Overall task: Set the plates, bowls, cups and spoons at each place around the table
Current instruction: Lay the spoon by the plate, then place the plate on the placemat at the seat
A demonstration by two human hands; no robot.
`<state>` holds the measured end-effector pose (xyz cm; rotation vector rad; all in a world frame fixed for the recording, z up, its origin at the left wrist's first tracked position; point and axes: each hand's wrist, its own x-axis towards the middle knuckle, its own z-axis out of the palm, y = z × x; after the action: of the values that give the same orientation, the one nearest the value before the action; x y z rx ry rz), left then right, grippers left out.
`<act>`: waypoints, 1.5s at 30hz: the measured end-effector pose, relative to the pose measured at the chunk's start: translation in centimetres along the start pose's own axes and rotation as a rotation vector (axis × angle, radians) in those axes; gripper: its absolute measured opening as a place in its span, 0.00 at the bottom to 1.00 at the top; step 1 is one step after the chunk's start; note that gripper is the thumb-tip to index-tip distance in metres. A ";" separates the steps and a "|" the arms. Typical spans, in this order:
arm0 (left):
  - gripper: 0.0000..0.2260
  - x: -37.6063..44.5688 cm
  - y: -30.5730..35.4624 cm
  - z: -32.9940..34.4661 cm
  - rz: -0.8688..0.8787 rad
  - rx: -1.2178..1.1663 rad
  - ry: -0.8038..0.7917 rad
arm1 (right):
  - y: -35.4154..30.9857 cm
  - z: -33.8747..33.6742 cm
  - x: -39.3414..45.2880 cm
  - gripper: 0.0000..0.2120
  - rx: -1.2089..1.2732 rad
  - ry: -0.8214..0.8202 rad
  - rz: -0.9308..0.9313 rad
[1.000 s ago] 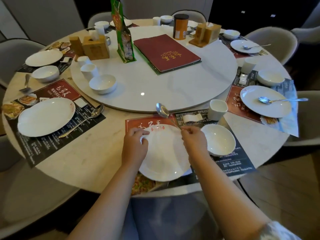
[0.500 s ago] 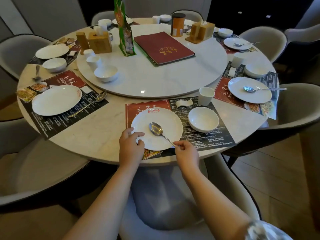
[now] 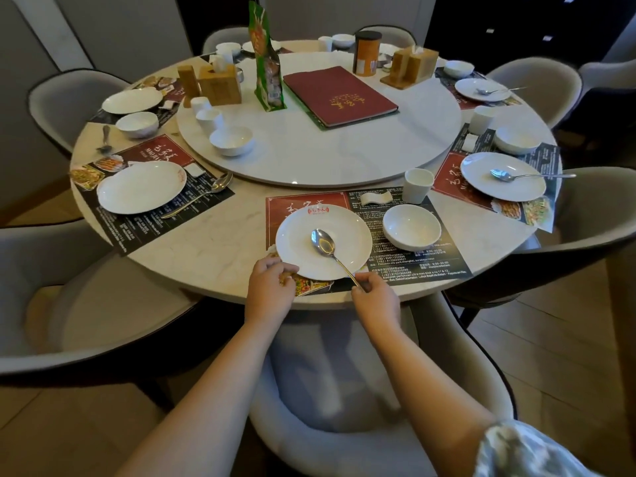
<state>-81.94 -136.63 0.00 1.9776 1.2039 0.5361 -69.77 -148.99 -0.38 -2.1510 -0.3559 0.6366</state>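
Note:
A white plate [image 3: 303, 246] lies on the placemat [image 3: 423, 266] at the near place. A metal spoon [image 3: 325, 244] rests in it, bowl up, handle pointing to the near right. My right hand [image 3: 377, 299] pinches the end of that handle at the plate's rim. My left hand [image 3: 270, 287] holds the plate's near left edge. A white bowl [image 3: 411, 228] and a white cup [image 3: 417, 185] stand to the right of the plate.
A marble turntable [image 3: 344, 156] carries a red menu [image 3: 339, 96], a green bag [image 3: 266, 60], wooden tissue holders, a spare bowl [image 3: 231, 141] and cups [image 3: 206, 115]. Other places hold plates, bowls and spoons. Grey chairs ring the table; one [image 3: 344, 390] stands below my arms.
The spoon has come down from above the plate and now lies in it. The view has pulled back from the table, and both hands have moved to the plate's near edge.

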 end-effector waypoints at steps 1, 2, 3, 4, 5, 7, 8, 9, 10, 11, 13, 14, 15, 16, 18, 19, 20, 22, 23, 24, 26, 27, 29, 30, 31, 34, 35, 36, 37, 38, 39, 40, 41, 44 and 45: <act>0.11 -0.2 -0.1 -0.4 -0.013 -0.010 -0.002 | -0.1 0.0 -0.2 0.17 -0.099 0.015 -0.027; 0.11 -0.3 -0.3 -0.8 -0.022 -0.021 -0.003 | -0.4 0.1 -0.6 0.18 -0.228 0.046 -0.051; 0.11 -0.4 -0.5 -1.3 -0.031 -0.034 -0.002 | -0.8 0.1 -1.0 0.19 -0.347 0.086 -0.080; 0.11 -0.4 -0.7 -1.8 -0.039 -0.042 0.001 | -1.3 0.2 -1.4 0.19 -0.421 0.124 -0.117; 0.11 -0.4 -0.9 -2.3 -0.048 -0.052 0.007 | -1.8 0.5 -1.8 0.19 -0.448 0.140 -0.155; 0.11 -0.1 -1.5 -3.4 -0.073 -0.088 0.021 | -3.1 1.6 -2.5 0.17 -0.419 0.125 -0.216; 0.12 0.2 -1.9 -3.9 -0.086 -0.108 0.029 | -3.8 2.4 -2.8 0.15 -0.384 0.103 -0.235; 0.13 0.6 -2.4 -4.5 -0.098 -0.122 0.039 | -4.5 3.4 -3.1 0.14 -0.345 0.076 -0.247; 0.14 1.1 -2.9 -5.2 -0.108 -0.130 0.047 | -5.2 4.5 -3.3 0.13 -0.305 0.049 -0.262; 0.15 1.6 -3.5 -6.0 -0.115 -0.136 0.053 | -5.9 5.7 -3.4 0.12 -0.266 0.025 -0.276; 0.15 2.8 -4.8 -7.8 -0.125 -0.158 0.063 | -7.5 8.3 -3.7 0.11 -0.204 -0.006 -0.304; 0.15 3.5 -5.5 -8.9 -0.131 -0.164 0.064 | -8.4 9.6 -3.8 0.11 -0.174 -0.024 -0.305; 0.15 4.2 -6.3 -10.1 -0.140 -0.167 0.064 | -9.3 10.9 -3.9 0.11 -0.141 -0.054 -0.296; 0.14 4.9 -7.0 -11.3 -0.146 -0.172 0.065 | -10.3 12.1 -4.1 0.11 -0.112 -0.086 -0.292; 0.13 6.8 -8.7 -13.9 -0.157 -0.201 0.062 | -12.2 14.7 -4.4 0.11 -0.068 -0.132 -0.290; 0.13 7.8 -9.6 -15.2 -0.169 -0.217 0.060 | -13.1 16.1 -4.5 0.11 -0.050 -0.144 -0.287; 0.13 8.7 -10.5 -16.5 -0.180 -0.228 0.058 | -14.0 17.6 -4.6 0.11 -0.032 -0.152 -0.278; 0.13 10.7 -12.3 -19.0 -0.188 -0.237 0.062 | -15.8 20.6 -4.6 0.11 0.003 -0.162 -0.246; 0.12 11.6 -13.2 -20.2 -0.182 -0.240 0.065 | -16.7 22.1 -4.6 0.11 0.021 -0.162 -0.224; 0.12 12.4 -14.1 -21.3 -0.177 -0.238 0.068 | -17.5 23.5 -4.5 0.12 0.042 -0.161 -0.201; 0.13 13.8 -15.6 -23.2 -0.180 -0.225 0.069 | -18.9 26.1 -4.4 0.12 0.097 -0.163 -0.160; 0.13 14.5 -16.4 -23.9 -0.188 -0.227 0.074 | -19.5 27.2 -4.3 0.12 0.122 -0.164 -0.143; 0.13 16.2 -18.1 -25.2 -0.202 -0.231 0.094 | -20.7 29.2 -3.8 0.11 0.151 -0.165 -0.120; 0.12 17.0 -18.8 -25.8 -0.209 -0.234 0.102 | -21.4 30.0 -3.4 0.11 0.157 -0.165 -0.110; 0.11 17.8 -19.4 -26.3 -0.214 -0.239 0.104 | -22.1 30.7 -3.0 0.11 0.163 -0.162 -0.101; 0.11 20.4 -20.6 -27.5 -0.219 -0.251 0.114 | -24.2 32.4 -1.0 0.10 0.176 -0.155 -0.075; 0.11 21.4 -20.7 -27.7 -0.216 -0.251 0.123 | -24.9 33.0 -0.1 0.10 0.183 -0.158 -0.072; 0.11 22.5 -20.9 -27.9 -0.213 -0.240 0.132 | -25.7 33.5 0.9 0.10 0.187 -0.162 -0.073; 0.11 23.6 -21.0 -28.1 -0.208 -0.220 0.137 | -26.4 34.1 1.9 0.11 0.182 -0.163 -0.078; 0.10 24.7 -21.1 -28.2 -0.206 -0.189 0.138 | -27.0 34.7 3.0 0.12 0.168 -0.162 -0.080; 0.11 26.0 -21.3 -28.2 -0.206 -0.157 0.138 | -27.5 35.3 4.2 0.13 0.142 -0.155 -0.083; 0.13 27.3 -21.5 -28.3 -0.212 -0.124 0.135 | -28.0 35.9 5.4 0.15 0.107 -0.150 -0.086; 0.15 28.5 -21.6 -28.3 -0.229 -0.097 0.131 | -28.4 36.5 6.5 0.17 0.064 -0.148 -0.094; 0.20 31.4 -22.0 -28.3 -0.303 -0.043 0.121 | -29.2 37.9 9.1 0.23 -0.061 -0.142 -0.118; 0.22 32.3 -22.1 -28.3 -0.332 -0.030 0.117 | -29.4 38.3 9.8 0.25 -0.078 -0.124 -0.127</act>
<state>-98.39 -91.25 -0.06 1.6926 1.5501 0.4993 -83.84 -101.73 0.18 -2.1479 -0.5890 0.6948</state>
